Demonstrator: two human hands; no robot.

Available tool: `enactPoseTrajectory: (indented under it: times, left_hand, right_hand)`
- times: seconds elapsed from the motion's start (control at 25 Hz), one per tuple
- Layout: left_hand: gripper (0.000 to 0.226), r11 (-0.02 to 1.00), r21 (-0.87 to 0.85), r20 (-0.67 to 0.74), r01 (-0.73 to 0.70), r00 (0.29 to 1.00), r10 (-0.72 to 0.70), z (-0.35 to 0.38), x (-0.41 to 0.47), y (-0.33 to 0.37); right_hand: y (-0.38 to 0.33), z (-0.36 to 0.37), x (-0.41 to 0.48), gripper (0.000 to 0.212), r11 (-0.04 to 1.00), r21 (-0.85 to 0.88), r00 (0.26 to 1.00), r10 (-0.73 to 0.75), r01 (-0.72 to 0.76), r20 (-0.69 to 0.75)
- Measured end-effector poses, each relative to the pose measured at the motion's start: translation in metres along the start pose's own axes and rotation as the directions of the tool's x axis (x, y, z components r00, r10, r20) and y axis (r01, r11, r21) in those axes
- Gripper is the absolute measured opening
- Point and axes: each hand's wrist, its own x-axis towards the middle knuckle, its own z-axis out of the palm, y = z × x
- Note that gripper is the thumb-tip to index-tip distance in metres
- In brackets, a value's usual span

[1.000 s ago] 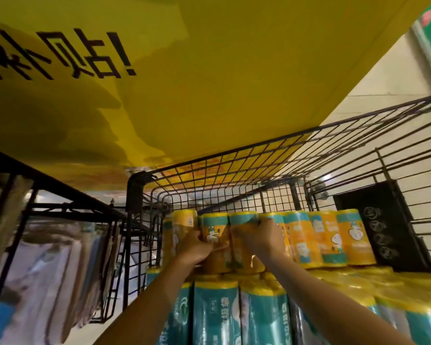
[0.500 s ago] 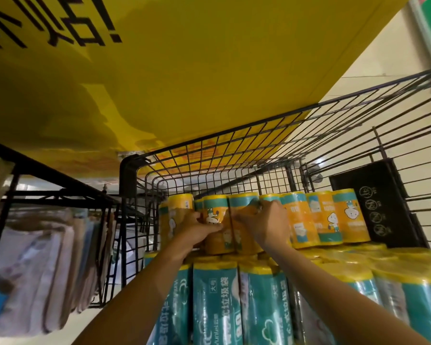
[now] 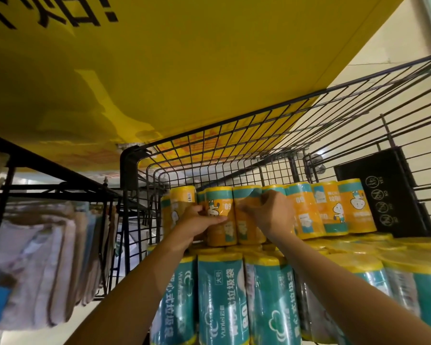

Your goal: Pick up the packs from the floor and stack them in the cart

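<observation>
Holding packs (image 3: 222, 235) in wire cart (image 3: 129, 176) beneath yellow sign (image 3: 209, 58).

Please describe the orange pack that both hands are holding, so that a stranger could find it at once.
In the black wire cart, a row of orange packs stands on top of teal packs. The wanted pack is near the row's left end. Only it has the left hand and the right hand gripping it.

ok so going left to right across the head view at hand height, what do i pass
hanging cloths → cart corner post → left hand → orange pack both hands grip → right hand → row of orange packs → black panel
</observation>
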Motion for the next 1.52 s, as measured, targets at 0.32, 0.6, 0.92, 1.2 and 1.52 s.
enactPoseTrajectory:
  times: [0.32,0.6,0.92,1.2,1.52]
  left_hand:
    - [0.048,0.931,0.347,0.003,-0.111,0.993,0.117,0.0,-0.009,-0.001]
    - [0.05,0.778,0.616,0.048,-0.121,0.992,0.116,-0.009,-0.046,0.005]
    - [0.063,0.425,0.894,-0.045,-0.142,0.915,0.401,0.02,-0.179,0.043]
    - [0.063,0.044,0.983,0.115,-0.181,0.776,0.62,0.106,-0.301,0.104]
    - [0.07,-0.492,0.806,0.591,-0.329,0.492,0.639,0.268,-0.386,0.125]
  right_hand:
    - [0.006,0.006,0.004,0.047,0.983,-0.169,0.996,-0.069,0.076,0.05]
    - [0.009,-0.027,-0.011,0.037,0.947,-0.188,0.948,-0.216,0.262,0.235]
    - [0.012,-0.139,-0.086,0.049,0.812,-0.264,0.854,-0.501,0.52,0.139]
    - [0.079,-0.259,-0.174,0.061,0.779,-0.388,0.823,-0.562,0.493,-0.083]
    - [0.209,-0.344,-0.271,0.053,0.945,-0.307,0.839,-0.254,0.11,-0.481]
